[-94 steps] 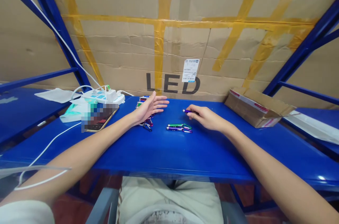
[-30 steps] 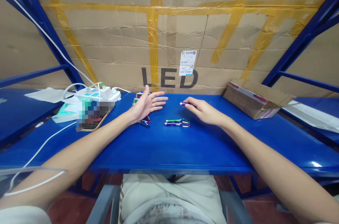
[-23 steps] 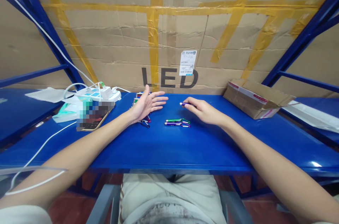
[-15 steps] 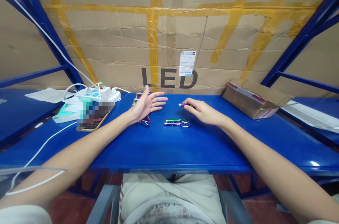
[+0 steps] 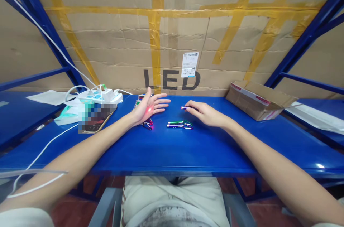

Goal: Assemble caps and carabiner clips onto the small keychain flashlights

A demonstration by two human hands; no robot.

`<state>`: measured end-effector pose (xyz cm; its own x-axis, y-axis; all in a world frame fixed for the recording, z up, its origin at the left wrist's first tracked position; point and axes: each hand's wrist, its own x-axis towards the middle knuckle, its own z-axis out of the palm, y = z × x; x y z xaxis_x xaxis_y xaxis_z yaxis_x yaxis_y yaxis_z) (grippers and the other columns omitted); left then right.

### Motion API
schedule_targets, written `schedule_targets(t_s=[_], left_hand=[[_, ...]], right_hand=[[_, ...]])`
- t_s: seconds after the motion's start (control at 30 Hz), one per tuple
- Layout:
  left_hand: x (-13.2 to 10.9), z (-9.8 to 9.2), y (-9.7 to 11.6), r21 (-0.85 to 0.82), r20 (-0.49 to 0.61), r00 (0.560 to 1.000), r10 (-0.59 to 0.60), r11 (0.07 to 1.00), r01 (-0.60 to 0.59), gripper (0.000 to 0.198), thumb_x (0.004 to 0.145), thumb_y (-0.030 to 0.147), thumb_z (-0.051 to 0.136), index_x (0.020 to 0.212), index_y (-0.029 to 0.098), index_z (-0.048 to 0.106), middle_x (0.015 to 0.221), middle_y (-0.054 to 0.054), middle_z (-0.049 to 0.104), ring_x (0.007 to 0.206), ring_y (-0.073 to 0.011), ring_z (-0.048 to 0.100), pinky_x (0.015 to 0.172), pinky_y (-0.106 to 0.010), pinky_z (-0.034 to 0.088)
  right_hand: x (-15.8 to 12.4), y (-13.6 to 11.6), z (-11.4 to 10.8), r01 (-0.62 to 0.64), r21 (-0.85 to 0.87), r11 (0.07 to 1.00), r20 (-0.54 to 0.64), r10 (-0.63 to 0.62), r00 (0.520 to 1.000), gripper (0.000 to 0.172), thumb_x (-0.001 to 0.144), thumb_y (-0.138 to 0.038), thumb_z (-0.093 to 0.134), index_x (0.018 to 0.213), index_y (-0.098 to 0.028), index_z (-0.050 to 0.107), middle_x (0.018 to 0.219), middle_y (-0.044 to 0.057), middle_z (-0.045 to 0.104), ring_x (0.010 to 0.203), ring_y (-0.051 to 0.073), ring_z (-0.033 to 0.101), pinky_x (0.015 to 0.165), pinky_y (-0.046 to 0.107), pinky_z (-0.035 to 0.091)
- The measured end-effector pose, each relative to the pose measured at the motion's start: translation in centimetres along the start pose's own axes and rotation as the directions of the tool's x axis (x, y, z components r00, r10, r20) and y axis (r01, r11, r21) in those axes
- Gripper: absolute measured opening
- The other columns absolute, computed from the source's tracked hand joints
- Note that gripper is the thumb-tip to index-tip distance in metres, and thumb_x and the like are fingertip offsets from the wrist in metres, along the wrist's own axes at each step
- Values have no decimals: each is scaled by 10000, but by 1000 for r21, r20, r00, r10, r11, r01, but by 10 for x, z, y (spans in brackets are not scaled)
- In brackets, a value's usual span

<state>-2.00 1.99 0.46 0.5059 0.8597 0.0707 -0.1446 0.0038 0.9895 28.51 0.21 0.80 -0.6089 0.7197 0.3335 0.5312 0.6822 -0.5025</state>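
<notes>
My right hand [image 5: 204, 112] pinches a small purple penlight [image 5: 185, 107], its tip pointing left. My left hand [image 5: 146, 109] is spread with the palm facing right and holds nothing. A bright red light spot shows on that palm. Behind and below my left hand lie several small penlights with clips [image 5: 147, 124], partly hidden by it. Between the hands, nearer the front, a green penlight [image 5: 175, 122] and a purple penlight [image 5: 174, 126] lie side by side on the blue table [image 5: 172, 151], their carabiner clips to the right.
An open cardboard box [image 5: 249, 101] stands at the back right beside white sheeting [image 5: 317, 117]. At the left are a power strip [image 5: 107, 95] with white cables, a phone [image 5: 100, 121] and a green-white packet [image 5: 70, 112]. A large carton [image 5: 129, 48] rises behind the table.
A red light spot has appeared on my left palm, with a red glow on the clips below it. The tip of the held penlight now glows. Both hands have hardly moved.
</notes>
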Motion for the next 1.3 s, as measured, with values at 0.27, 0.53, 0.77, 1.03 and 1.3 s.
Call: schedule_targets(t_s=[0.27, 0.53, 0.77, 1.03, 1.3], left_hand=[[1, -3, -2, 35, 0, 1000, 29, 999, -29, 936, 985, 905, 287, 1537, 205, 573, 1569, -185, 623, 1460, -368, 574, 1222, -528, 441], [4, -2, -12, 540, -55, 957, 284, 815, -211, 662, 970, 733, 639, 1331, 181, 696, 1235, -157, 769, 1075, -307, 726, 984, -478, 562], [-12, 16, -5, 760, 146, 903, 404, 539, -364, 462, 1012, 612, 642, 1255, 239, 764, 1178, -99, 780, 1017, -298, 696, 950, -444, 534], [-17, 27, -3, 790, 216, 894, 393, 467, -396, 394, 1017, 606, 642, 1075, 242, 780, 1057, -84, 778, 961, -282, 698, 924, -422, 530], [-18, 20, 7, 859, 314, 885, 345, 294, -419, 407, 1071, 600, 540, 1080, 246, 739, 1039, -87, 735, 977, -282, 675, 909, -418, 520]], right_hand=[[1, 3, 2, 10, 2, 1000, -7, -10, 1000, 390, 1114, -504, 480, 1227, -222, 723, 1233, 96, 794, 1093, 275, 732, 988, 405, 550], [3, -3, 7, 36, -25, 999, -21, -36, 999, 391, 1111, -494, 483, 1279, -235, 723, 1292, 93, 790, 1145, 285, 741, 1015, 421, 547], [6, -12, 20, 35, -69, 997, -35, -37, 999, 345, 1115, -479, 489, 1207, -216, 693, 1155, 91, 793, 989, 252, 732, 882, 362, 529], [4, -25, 27, 53, -17, 998, -23, -54, 998, 268, 1116, -448, 504, 1124, -230, 660, 1014, 42, 762, 878, 212, 691, 801, 317, 503], [5, -29, 22, 59, 15, 998, 29, -60, 998, 278, 1105, -449, 530, 1126, -228, 699, 1026, 49, 778, 885, 218, 705, 810, 324, 514]])
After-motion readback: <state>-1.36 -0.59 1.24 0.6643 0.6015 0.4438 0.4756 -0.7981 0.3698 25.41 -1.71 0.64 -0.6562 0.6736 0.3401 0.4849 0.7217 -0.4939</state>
